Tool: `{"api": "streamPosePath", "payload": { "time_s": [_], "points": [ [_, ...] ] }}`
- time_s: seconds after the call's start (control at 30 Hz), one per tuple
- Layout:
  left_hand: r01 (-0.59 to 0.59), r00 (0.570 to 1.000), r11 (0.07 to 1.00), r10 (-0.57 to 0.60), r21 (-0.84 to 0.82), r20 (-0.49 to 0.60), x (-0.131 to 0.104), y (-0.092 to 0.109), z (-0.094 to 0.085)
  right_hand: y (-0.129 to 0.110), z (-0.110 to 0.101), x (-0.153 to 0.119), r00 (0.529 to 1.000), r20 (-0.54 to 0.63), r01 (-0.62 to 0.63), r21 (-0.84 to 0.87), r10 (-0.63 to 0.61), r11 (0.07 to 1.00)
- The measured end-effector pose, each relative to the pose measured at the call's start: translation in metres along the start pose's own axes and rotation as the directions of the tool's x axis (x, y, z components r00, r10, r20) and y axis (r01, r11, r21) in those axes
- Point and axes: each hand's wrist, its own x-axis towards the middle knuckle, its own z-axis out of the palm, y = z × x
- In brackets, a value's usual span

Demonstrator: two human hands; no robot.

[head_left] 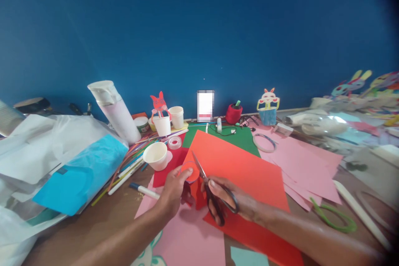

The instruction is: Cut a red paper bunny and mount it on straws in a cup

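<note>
My left hand pinches a small round orange paper piece, thumb on top, with a dark drawn line along its edge. In my right hand is a pair of scissors with black handles, fingers through the loops, blades pointing up and away. The blade tips are just beside the paper piece; I cannot tell whether they touch it. Beneath both hands lies a large orange sheet, with pink paper nearer to me. A white marker with a dark blue cap is left of my left hand.
Left of the hands stand a white paper cup, a tape roll and scattered coloured sticks and pens. A tall bottle leans behind them. Pink sheets spread right. Decorated animal cups stand by the blue wall.
</note>
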Motion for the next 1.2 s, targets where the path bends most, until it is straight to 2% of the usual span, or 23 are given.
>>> {"api": "streamPosePath", "payload": {
  "time_s": [0.3,0.5,0.63,1.2],
  "points": [
    [0.023,0.999,0.992,-0.028,-0.124,-0.041,-0.002,0.001,0.007,-0.011,0.009,-0.004,0.999,-0.036,0.005,0.043,-0.003,0.999],
    [0.033,0.999,0.992,-0.036,-0.124,-0.021,-0.006,0.004,0.009,-0.003,0.007,-0.002,0.998,-0.021,0.056,0.046,-0.056,0.997],
    [0.023,0.998,0.987,-0.031,-0.157,-0.048,-0.009,0.005,0.012,-0.006,0.008,-0.004,0.996,-0.017,0.088,0.042,-0.088,0.995],
    [0.039,0.995,0.983,-0.055,-0.181,-0.086,-0.008,0.0,0.012,-0.01,0.011,-0.007,0.997,-0.032,0.077,-0.017,-0.077,0.997]
  ]
}}
